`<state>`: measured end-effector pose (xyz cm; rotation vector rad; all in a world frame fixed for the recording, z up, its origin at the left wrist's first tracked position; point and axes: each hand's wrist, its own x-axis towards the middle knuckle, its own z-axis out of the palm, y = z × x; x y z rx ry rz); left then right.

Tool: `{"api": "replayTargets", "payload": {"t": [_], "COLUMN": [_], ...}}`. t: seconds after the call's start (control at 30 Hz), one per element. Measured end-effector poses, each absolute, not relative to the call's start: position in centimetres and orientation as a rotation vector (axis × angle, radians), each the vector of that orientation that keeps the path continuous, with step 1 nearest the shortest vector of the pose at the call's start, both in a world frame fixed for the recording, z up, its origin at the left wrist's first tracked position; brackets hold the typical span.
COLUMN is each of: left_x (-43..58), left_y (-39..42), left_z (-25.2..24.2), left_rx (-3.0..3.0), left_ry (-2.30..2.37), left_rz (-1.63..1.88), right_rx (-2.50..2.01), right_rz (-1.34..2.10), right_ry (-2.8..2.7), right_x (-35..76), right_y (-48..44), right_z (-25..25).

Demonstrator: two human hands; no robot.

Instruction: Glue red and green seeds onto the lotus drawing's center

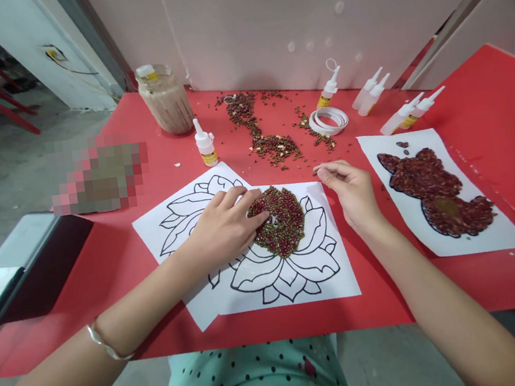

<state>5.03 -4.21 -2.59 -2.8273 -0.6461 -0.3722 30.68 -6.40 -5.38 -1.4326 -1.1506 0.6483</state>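
A lotus drawing on white paper (pixel 292 289) lies in front of me, its round centre covered with red and green beans (pixel 284 218). Resting on its left side is my left hand (pixel 228 221), fingers apart, with thumb and forefinger at the edge of the beans. My right hand (pixel 349 191) is raised near the paper's upper right corner. Its thumb and forefinger are pinched on what looks like a small dark bean (pixel 315 172). A second drawing sheet (pixel 158 227) shows partly beneath the first and under my left forearm.
Loose beans (pixel 275 147) are scattered at the back beside a white tape roll (pixel 328 121). Glue bottles stand around, one (pixel 205 143) near the drawings. A jar (pixel 165 101) is back left, a tablet-like case (pixel 26 265) left. A bean-covered picture (pixel 455 237) lies right.
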Motion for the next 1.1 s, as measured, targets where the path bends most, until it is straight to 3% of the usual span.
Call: {"api": "replayTargets", "payload": {"t": [0.73, 1.1], "left_x": [5.2, 5.0], "left_y": [-4.3, -4.3], "left_z": [-2.7, -3.4], "left_rx": [-2.926, -3.015], "left_ry": [-0.716, -0.86], "left_rz": [-0.35, -0.528], "right_rx": [-1.414, -1.396], "right_rz": [0.666, 0.677], "right_ry": [-1.152, -1.137], "right_x": [30.7, 30.6], "right_y": [-6.4, -6.4], "right_z": [-5.5, -5.3]}}
